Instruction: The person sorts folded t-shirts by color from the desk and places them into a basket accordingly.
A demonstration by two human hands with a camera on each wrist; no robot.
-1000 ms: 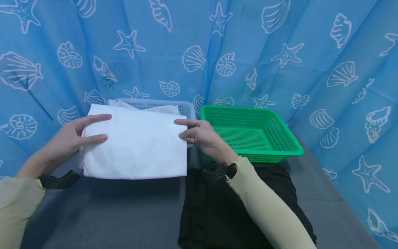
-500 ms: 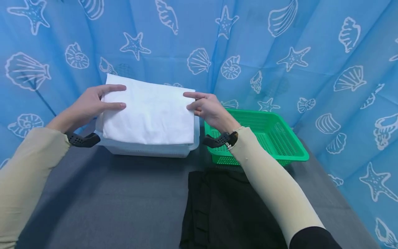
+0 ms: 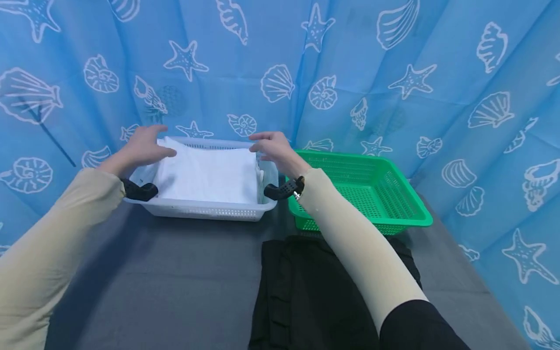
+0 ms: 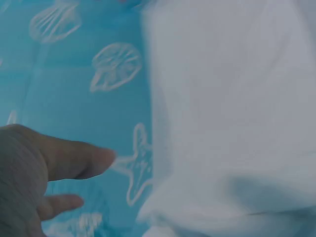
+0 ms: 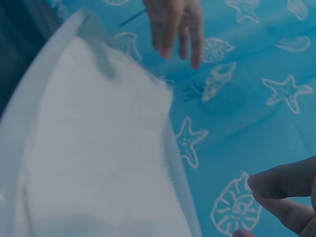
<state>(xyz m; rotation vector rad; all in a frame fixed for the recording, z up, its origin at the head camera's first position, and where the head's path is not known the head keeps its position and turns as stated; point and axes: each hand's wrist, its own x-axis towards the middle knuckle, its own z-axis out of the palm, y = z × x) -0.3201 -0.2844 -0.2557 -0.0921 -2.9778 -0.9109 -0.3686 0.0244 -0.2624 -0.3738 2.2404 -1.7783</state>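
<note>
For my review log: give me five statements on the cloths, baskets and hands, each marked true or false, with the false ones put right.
1. The white cloth lies in the white basket. True.
2. The left hand grips the white cloth. False: the left hand holds nothing.
3. The green basket stands to the right of the white basket. True.
4. The black cloth lies in the green basket. False: the black cloth is on the table.
5. The right hand holds nothing. True.

centre left on the tabletop (image 3: 175, 277), cloth (image 3: 210, 175) lies in the left basket (image 3: 201, 211); right basket (image 3: 407, 221) beside it; garment (image 3: 319, 291) lower centre; curtain (image 3: 350, 48) behind.
</note>
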